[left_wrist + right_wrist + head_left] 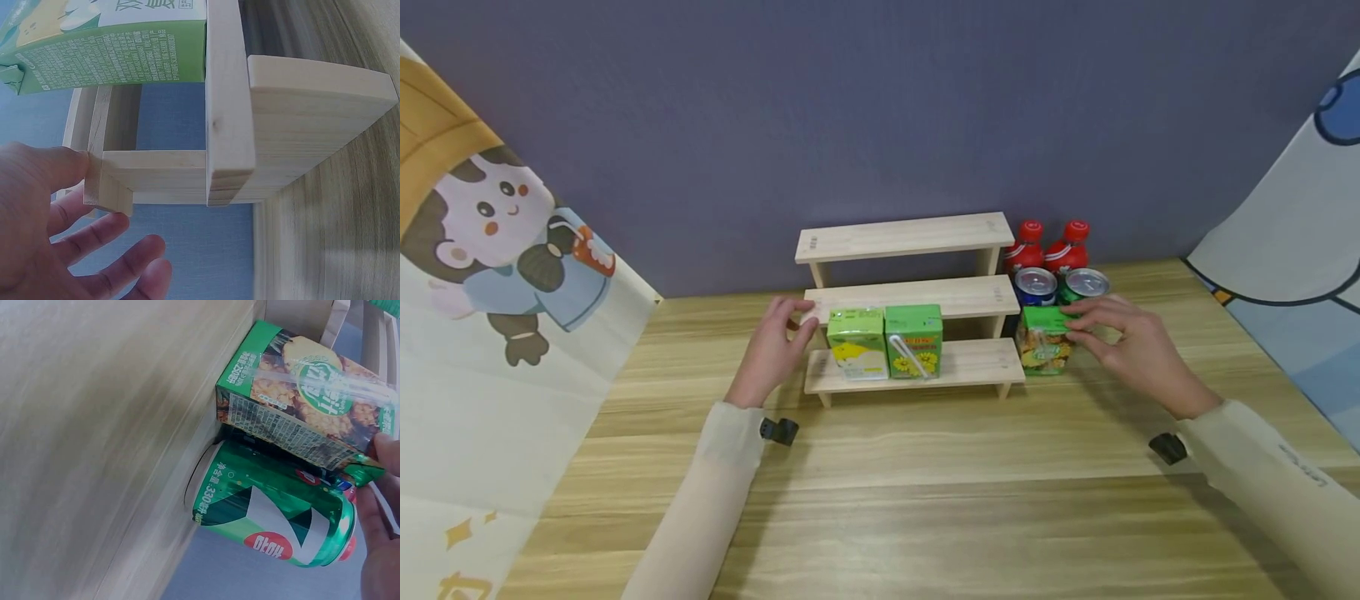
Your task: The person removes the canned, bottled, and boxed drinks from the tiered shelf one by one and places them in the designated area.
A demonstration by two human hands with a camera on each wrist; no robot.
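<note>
A three-step wooden shelf (917, 293) stands against the wall. At the left end of its middle step, my left hand (772, 350) grips the board; in the left wrist view the thumb (62, 165) lies against the board's edge and the other fingers curve about its end. On the bottom step stand a yellow-green drink carton (859, 346) and a green drink carton (913, 342) with a straw on its front. My right hand (1131, 350) pinches the top corner of another drink carton (312, 387), brown and green, upright on the table right of the shelf.
Behind the right-hand carton stand a blue-sided can (1035, 285) and a green can (269, 506). Two red-capped bottles (1028, 246) are farther back, near the dark wall (880, 108). Printed side panels (497, 250) flank the wooden table (925, 500).
</note>
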